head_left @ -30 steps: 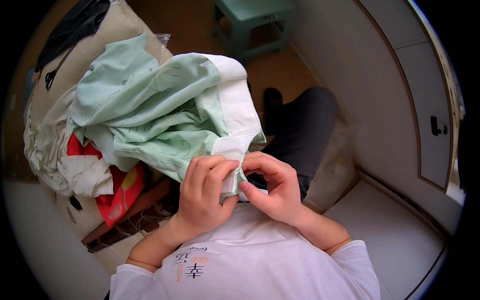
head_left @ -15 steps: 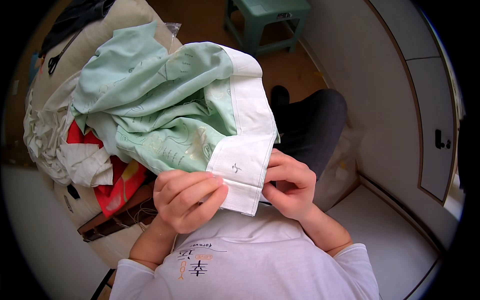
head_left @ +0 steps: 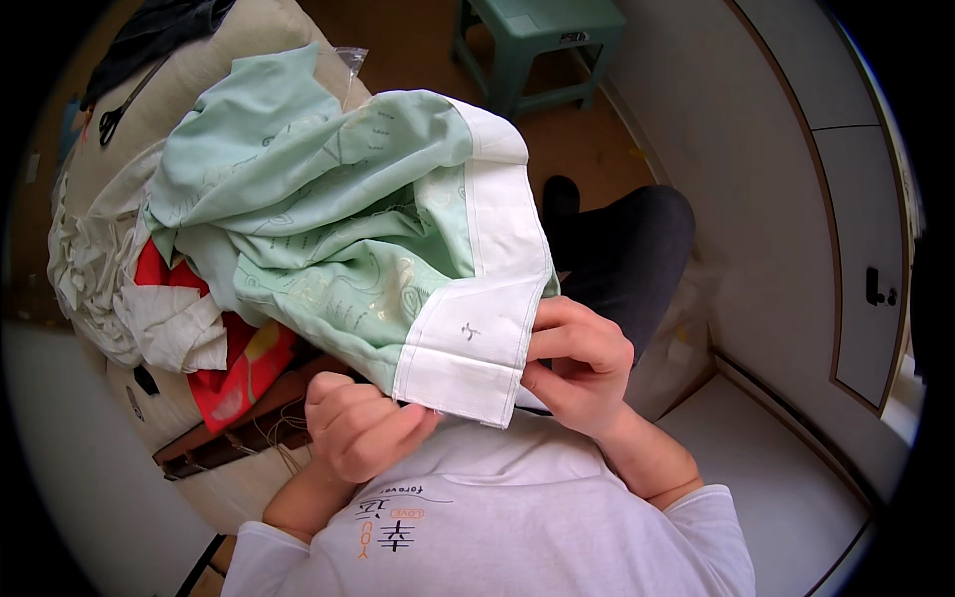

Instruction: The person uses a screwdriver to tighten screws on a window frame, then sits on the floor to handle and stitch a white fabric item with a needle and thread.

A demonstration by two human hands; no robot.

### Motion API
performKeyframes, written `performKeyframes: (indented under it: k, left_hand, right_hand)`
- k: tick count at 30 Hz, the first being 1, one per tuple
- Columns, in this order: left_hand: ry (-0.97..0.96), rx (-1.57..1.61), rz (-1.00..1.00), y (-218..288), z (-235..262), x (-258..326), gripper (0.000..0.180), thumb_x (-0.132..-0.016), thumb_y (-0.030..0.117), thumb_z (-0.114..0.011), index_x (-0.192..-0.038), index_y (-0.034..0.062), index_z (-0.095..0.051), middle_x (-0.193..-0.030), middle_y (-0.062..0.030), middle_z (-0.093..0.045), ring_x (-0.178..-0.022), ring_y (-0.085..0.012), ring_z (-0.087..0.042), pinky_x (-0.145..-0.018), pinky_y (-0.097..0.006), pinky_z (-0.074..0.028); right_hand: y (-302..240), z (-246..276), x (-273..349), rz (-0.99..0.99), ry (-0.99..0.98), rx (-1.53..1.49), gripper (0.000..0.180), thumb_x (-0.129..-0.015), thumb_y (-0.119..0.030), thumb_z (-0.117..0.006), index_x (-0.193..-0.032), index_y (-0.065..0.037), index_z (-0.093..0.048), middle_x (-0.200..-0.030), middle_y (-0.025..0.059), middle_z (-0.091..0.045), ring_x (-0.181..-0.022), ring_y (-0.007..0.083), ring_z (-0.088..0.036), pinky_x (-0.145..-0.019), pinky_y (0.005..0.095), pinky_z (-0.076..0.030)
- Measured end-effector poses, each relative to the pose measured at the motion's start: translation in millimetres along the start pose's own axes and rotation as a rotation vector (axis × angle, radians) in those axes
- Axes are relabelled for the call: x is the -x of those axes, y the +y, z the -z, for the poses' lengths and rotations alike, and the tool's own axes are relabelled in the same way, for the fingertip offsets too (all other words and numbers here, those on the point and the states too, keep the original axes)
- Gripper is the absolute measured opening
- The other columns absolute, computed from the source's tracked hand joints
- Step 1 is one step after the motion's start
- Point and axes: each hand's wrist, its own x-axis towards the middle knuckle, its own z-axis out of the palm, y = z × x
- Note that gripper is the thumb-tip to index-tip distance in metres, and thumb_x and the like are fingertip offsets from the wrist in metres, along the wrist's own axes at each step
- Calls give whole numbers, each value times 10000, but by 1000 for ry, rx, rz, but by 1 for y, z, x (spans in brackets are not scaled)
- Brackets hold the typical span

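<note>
A pale green printed cloth (head_left: 298,219) is bunched in front of me, with a stiff white band (head_left: 468,368) stitched along its near and right edges. One small dark mark shows on the band. My right hand (head_left: 585,350) pinches the band's right edge between thumb and fingers, the thumb partly behind it. Curled and closed, my left hand (head_left: 363,426) sits at the band's lower left corner, its fingertips close to the lower edge. Whatever is between those fingertips is too small to make out.
Under the cloth, a beige cushioned seat (head_left: 254,40) carries scissors (head_left: 117,117), a crumpled white cloth (head_left: 95,269) and a red cloth (head_left: 234,373). Beyond stands a green plastic stool (head_left: 542,35). My dark-trousered leg (head_left: 637,244) is at right, before a white cabinet (head_left: 846,219).
My left hand has left the face of the band and dropped slightly down and left, its fingers curling tighter. The band's lower left corner is now uncovered. My right hand keeps its hold.
</note>
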Motion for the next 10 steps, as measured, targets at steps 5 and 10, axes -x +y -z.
performKeyframes:
  k: [5, 10]
  left_hand:
    - [-310, 535, 369, -3, -14, 11, 474, -893, 495, -728, -935, 23, -708, -725, -34, -683, -671, -191, -659, -672, -322, -504]
    - [-114, 1222, 918, 17, -28, 0, 709, -892, 529, -729, -1245, -72, -596, -1266, -134, -632, -1187, -183, -574, -990, -318, -459]
  right_hand:
    - [5, -4, 1, -58, 119, -72, 259, -664, 158, -708, -877, 11, -709, -989, 123, -707, -833, 202, -673, -718, 273, -507]
    - [7, -11, -2, -28, 140, -83, 259, -663, 159, -708, -872, 8, -710, -992, 126, -706, -839, 206, -677, -734, 277, -511]
